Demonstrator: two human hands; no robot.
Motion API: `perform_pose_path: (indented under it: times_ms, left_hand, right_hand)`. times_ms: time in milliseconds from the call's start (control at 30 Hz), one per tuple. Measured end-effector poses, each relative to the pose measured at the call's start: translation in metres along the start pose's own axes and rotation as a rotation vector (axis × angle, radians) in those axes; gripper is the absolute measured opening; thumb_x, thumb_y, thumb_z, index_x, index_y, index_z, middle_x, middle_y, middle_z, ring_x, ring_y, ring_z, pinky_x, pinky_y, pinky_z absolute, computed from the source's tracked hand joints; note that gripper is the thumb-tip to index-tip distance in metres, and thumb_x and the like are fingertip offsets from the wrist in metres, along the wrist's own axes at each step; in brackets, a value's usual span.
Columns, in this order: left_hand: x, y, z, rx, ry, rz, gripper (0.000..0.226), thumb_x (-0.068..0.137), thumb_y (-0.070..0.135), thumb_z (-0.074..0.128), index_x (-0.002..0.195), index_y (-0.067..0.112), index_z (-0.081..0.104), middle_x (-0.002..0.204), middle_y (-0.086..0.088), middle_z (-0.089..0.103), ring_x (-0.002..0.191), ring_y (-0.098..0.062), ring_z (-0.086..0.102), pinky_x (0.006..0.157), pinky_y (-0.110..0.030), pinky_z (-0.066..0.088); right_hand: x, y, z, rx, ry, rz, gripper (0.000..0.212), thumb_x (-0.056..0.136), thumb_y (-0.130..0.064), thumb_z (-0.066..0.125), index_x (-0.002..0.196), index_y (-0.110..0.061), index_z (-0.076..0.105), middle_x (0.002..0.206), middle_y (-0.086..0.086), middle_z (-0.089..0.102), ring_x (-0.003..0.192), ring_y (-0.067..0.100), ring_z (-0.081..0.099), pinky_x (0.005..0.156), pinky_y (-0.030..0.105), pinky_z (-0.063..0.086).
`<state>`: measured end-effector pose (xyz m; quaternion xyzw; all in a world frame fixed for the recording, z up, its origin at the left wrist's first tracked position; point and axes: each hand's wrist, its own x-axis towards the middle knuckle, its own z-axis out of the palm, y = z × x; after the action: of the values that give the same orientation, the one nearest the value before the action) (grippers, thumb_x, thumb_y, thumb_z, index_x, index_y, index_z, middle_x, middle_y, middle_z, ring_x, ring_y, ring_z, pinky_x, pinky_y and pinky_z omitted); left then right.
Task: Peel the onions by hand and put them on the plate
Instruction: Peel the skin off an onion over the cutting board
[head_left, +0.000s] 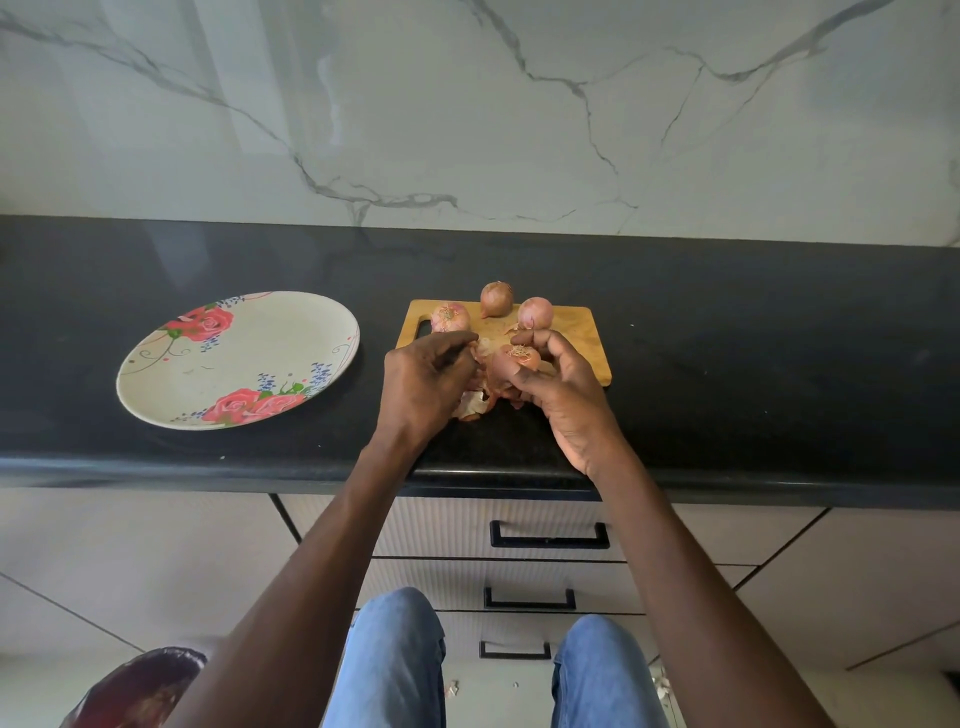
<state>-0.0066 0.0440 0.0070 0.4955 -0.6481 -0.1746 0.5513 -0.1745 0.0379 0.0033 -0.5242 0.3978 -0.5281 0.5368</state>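
My right hand (558, 387) grips a small onion (522, 356) over the near edge of the wooden cutting board (576, 338). My left hand (423, 382) is right beside it, fingers curled and pinching at the loose skin. Papery peels (474, 402) hang and lie below both hands. Three unpeeled onions stand at the board's far edge: one on the left (450, 317), one in the middle (496, 299), one on the right (535, 312). The flowered plate (239, 358) sits on the counter to the left, with nothing on it.
The black counter (753, 364) runs the full width, with a marble wall behind it. Drawers with black handles (549, 535) are below the counter edge. My knees in blue jeans (395, 660) are near the drawers. A dark bag (140, 686) is at bottom left.
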Motion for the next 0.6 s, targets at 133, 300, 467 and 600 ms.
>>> perform_pose_path:
  times_ms: [133, 300, 467, 600]
  left_hand:
    - [0.0003, -0.0009, -0.0003, 0.013, 0.010, 0.004, 0.027, 0.095, 0.003, 0.064, 0.121, 0.004, 0.070, 0.103, -0.001, 0.073, 0.089, -0.007, 0.072, 0.080, -0.017, 0.058]
    - [-0.0002, -0.0030, 0.0009, 0.019, 0.013, -0.003, 0.027, 0.095, 0.003, 0.064, 0.121, 0.003, 0.070, 0.103, -0.002, 0.073, 0.087, -0.004, 0.071, 0.078, -0.014, 0.056]
    - [0.0023, -0.0068, 0.0016, 0.036, 0.032, -0.046, 0.027, 0.095, 0.008, 0.064, 0.121, 0.006, 0.071, 0.106, -0.006, 0.075, 0.089, -0.010, 0.073, 0.082, -0.027, 0.061]
    - [0.0030, -0.0085, 0.0027, 0.076, 0.027, -0.030, 0.028, 0.095, 0.011, 0.065, 0.122, 0.005, 0.071, 0.108, -0.008, 0.075, 0.088, -0.011, 0.072, 0.081, -0.029, 0.061]
  right_hand:
    - [0.0019, 0.0013, -0.0014, 0.043, 0.039, 0.020, 0.025, 0.091, -0.014, 0.072, 0.113, -0.022, 0.062, 0.125, 0.008, 0.068, 0.109, 0.031, 0.069, 0.072, 0.035, 0.053]
    - [0.0033, 0.0018, -0.0020, 0.102, 0.052, 0.052, 0.025, 0.097, -0.002, 0.059, 0.115, -0.019, 0.060, 0.124, 0.013, 0.068, 0.113, 0.032, 0.067, 0.079, 0.036, 0.056]
    - [0.0035, 0.0021, -0.0029, 0.141, 0.030, 0.029, 0.028, 0.102, 0.000, 0.049, 0.118, -0.017, 0.064, 0.120, 0.008, 0.070, 0.108, 0.019, 0.069, 0.091, 0.035, 0.057]
    - [0.0043, 0.0031, -0.0030, 0.140, 0.042, 0.031, 0.029, 0.103, -0.002, 0.048, 0.119, -0.019, 0.064, 0.124, 0.009, 0.067, 0.103, 0.014, 0.071, 0.089, 0.034, 0.057]
